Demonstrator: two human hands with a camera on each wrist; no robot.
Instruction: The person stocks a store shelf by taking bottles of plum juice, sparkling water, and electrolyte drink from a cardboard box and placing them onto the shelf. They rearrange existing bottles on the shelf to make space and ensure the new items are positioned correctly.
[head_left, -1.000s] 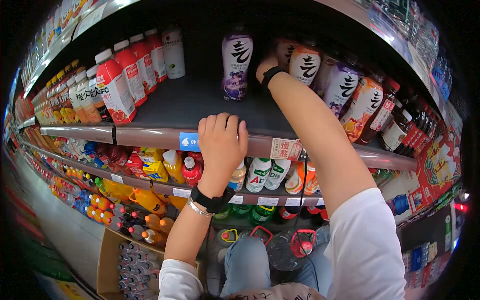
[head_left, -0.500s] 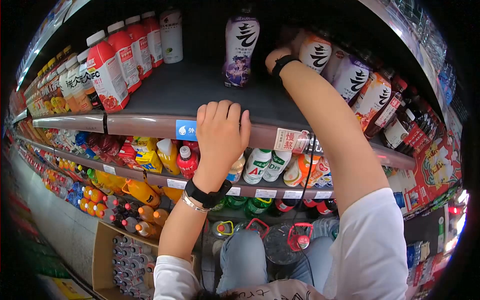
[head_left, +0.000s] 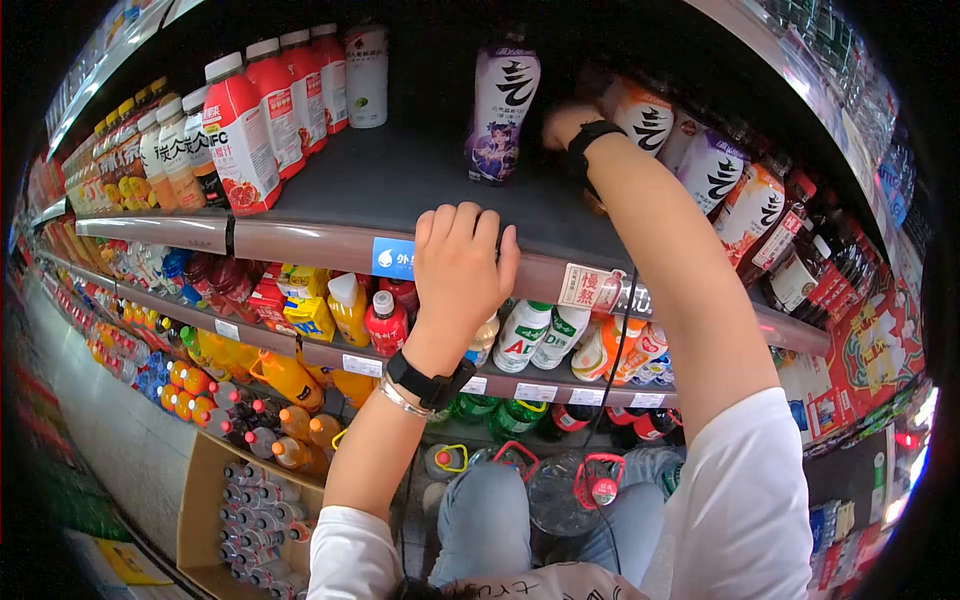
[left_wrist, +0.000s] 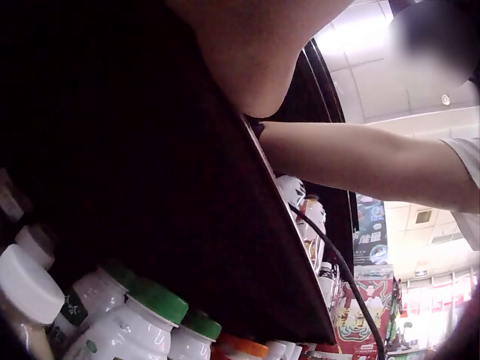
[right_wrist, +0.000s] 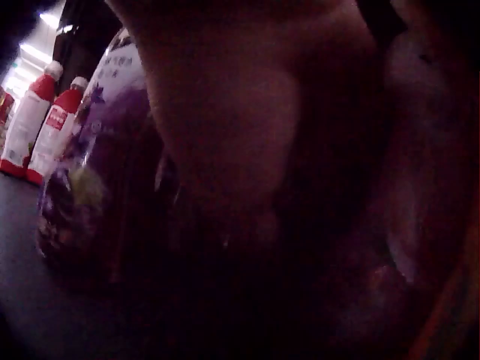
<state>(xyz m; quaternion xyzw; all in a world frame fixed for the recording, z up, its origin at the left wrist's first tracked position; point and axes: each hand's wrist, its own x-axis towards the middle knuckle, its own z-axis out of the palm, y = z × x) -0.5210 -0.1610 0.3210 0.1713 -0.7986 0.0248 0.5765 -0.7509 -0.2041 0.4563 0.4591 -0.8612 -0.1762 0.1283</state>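
Note:
My left hand (head_left: 462, 270) rests on the shelf's front rail (head_left: 310, 246), its fingertips over the top edge. Deep in the shelf, my right hand (head_left: 568, 124) reaches between a purple-and-white drink bottle (head_left: 503, 115) and a row of bottles with the same black lettering, among them an orange-and-white bottle (head_left: 640, 118). Its fingers are lost in shadow, and I cannot tell whether they hold anything. In the right wrist view the purple-and-white bottle (right_wrist: 94, 161) stands upright beside the dark hand (right_wrist: 225, 127).
Red juice bottles (head_left: 240, 135) and a white bottle (head_left: 367, 85) stand on the shelf's left. Dark bottles (head_left: 800, 275) fill its right end. A black cable (head_left: 622, 350) hangs before the lower shelves. Large water bottles (head_left: 565, 500) and a carton (head_left: 195, 520) stand on the floor.
The head view has tilted and shifted slightly. My right hand stays deep in the shelf, a little nearer the front than before. The left hand keeps its place on the rail.

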